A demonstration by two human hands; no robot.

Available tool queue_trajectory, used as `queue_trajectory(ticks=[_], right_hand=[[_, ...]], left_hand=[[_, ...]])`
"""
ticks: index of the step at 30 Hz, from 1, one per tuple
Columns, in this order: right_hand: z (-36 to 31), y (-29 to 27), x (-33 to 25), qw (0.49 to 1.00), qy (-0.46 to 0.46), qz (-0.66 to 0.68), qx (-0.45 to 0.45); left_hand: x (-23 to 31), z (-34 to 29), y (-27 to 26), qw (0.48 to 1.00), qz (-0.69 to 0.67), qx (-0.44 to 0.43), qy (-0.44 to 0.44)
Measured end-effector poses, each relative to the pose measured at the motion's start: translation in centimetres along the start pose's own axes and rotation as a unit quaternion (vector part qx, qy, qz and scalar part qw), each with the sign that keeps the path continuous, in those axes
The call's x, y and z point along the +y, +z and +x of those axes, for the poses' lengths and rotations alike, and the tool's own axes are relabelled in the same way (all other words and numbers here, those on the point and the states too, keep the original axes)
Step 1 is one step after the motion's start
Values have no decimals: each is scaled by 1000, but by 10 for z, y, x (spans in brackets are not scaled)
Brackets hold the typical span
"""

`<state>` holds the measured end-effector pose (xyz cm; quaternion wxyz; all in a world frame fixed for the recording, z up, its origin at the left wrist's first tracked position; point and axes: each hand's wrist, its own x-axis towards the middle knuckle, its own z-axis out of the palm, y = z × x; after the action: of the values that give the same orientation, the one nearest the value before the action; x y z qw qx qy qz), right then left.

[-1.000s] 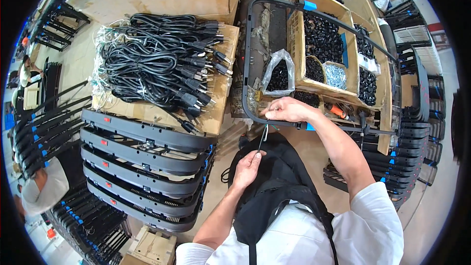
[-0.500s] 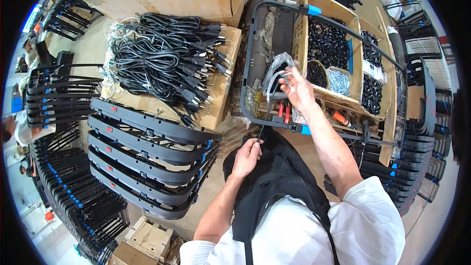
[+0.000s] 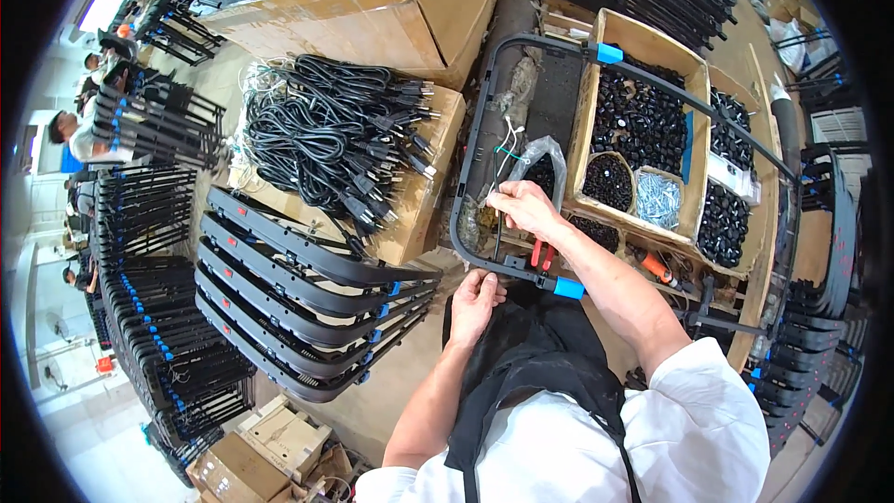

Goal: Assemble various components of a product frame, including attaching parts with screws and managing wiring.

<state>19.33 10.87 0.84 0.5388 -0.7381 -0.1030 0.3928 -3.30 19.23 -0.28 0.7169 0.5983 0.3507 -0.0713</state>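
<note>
A black tubular frame (image 3: 463, 188) with blue clips (image 3: 568, 288) lies across the bench in front of me. My right hand (image 3: 526, 208) is inside the frame near its left side, with the fingers pinched on thin white wires (image 3: 506, 151) that run up along the frame. Curled fingers of my left hand (image 3: 477, 303) grip the frame's near bar, just above my black apron (image 3: 531, 363). A clear plastic bag of small black parts (image 3: 542, 164) stands open right behind my right hand.
Cardboard trays (image 3: 596, 102) hold small black parts and a bag of silvery screws (image 3: 659, 198). Red-handled pliers (image 3: 542, 256) and an orange-handled tool (image 3: 655, 265) lie near the frame. Bundled black power cords (image 3: 326, 140) and stacked black panels (image 3: 307, 289) are on the left. Other people (image 3: 79, 135) work at far left.
My right hand came down from the plastic bag to the frame's left side, taking the white wires. My left hand moved up from the apron onto the near bar.
</note>
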Motion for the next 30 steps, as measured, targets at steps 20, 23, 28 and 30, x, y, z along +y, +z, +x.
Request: queue_trajectory(ticks=[20,23,28,30], right_hand=[[25,-82,23,850,-140,-502,74],[46,-69,50,719,-190,-668,25],[70,-56,78,667,-162,-728,-8],[69,-44,71,697,-139,-703,-17]], left_hand=[[-11,4,-1,996,-87,24,-14],[-9,5,0,995,-96,24,-29],[-5,7,-2,993,-114,3,-36],[-3,6,-7,994,-103,2,-45]])
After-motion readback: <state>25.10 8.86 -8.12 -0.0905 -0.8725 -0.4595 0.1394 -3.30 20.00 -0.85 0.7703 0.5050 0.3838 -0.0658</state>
